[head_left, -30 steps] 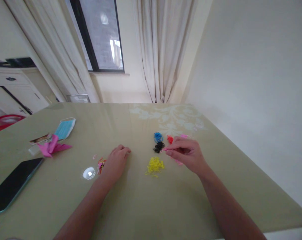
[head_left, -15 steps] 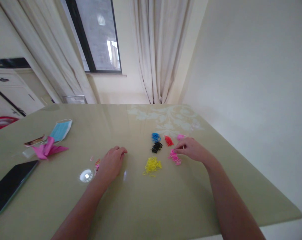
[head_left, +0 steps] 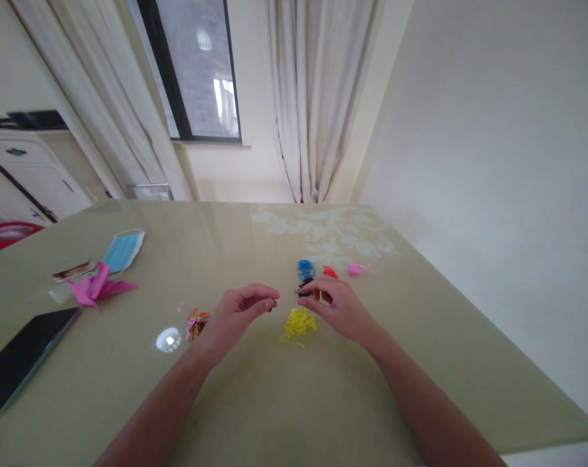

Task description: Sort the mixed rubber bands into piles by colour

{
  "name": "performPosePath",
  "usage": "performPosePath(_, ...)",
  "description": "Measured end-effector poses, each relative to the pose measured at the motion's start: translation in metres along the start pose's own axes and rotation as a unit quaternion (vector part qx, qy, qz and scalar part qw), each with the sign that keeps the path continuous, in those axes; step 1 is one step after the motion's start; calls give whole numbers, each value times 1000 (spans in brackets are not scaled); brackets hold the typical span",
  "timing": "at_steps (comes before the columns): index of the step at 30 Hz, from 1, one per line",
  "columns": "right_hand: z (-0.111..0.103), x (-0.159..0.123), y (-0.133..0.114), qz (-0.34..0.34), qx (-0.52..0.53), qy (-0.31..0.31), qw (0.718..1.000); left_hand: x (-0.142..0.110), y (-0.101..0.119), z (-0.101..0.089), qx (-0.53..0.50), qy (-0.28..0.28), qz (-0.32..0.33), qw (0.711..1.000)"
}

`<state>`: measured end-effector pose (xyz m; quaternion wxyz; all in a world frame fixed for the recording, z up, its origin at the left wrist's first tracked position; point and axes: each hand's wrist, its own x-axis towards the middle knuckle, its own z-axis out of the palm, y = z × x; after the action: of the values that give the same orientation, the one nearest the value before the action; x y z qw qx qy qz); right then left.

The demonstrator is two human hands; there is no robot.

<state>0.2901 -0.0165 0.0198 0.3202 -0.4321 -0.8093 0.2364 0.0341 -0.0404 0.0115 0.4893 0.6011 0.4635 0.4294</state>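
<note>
Near the middle of the table (head_left: 255,402), a pile of black rubber bands (head_left: 306,287) lies partly hidden by the fingertips of the right hand (head_left: 340,311). Its thumb and forefinger are bent close together at the pile; whether they grip a band cannot be told. The left hand (head_left: 235,318), to the left of the pile, pinches a small black piece (head_left: 272,305) between thumb and fingers, raised over the tabletop.

Just beyond the black pile sits a blue pile (head_left: 306,268); a red pile (head_left: 330,272) shows partly behind the right hand, with a pink pile (head_left: 355,270) farther right. A loose yellow pile (head_left: 298,324) lies on the near side, between the hands. Beside the left wrist is a mixed-colour pile (head_left: 196,324), partly covered.

Farther left are a pink folded shape (head_left: 99,285), a blue face mask (head_left: 123,251) touching or close behind it, and a dark-screened phone (head_left: 26,360). Past the table's far edge hang pale curtains (head_left: 318,97) beside a dark-framed window (head_left: 201,71).
</note>
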Motion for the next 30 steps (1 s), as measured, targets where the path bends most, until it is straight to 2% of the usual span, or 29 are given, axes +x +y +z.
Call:
performPosePath(3, 27, -6, -14, -8, 30, -8, 999, -2, 0, 7, -59, -15, -39, 997)
performPosePath(7, 40, -12, -19, -19, 36, 12, 999, -1, -2, 9, -65, -24, -44, 997)
performPosePath(18, 26, -10, -20, -62, 27, 70, 995, 0, 1, 8, -6, -23, -39, 999)
performPosePath(30, 26, -10, -21, -60, 49, 70, 995, -2, 3, 6, 9, -33, -30, 999)
